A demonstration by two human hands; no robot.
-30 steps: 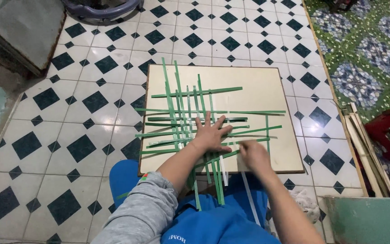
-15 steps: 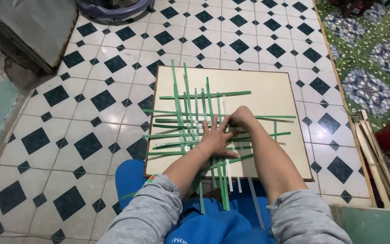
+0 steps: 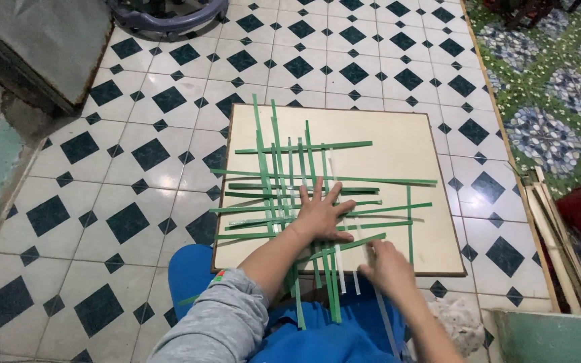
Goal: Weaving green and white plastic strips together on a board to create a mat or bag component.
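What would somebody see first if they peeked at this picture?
Probably the crisscross of green strips woven on a pale square board on the black-and-white tiled floor. The left hand presses flat on the weave, while the right hand pinches a strip at the board's near edge.

Under the flat left hand lay thin green strips crossed with a few pale white strips, forming a loose lattice on a cream square board with a dark brown edge. Around it spread white floor tiles with black diamonds. Far right of the right hand was a green floral-patterned mat. The sleeve was grey, the trousers blue.
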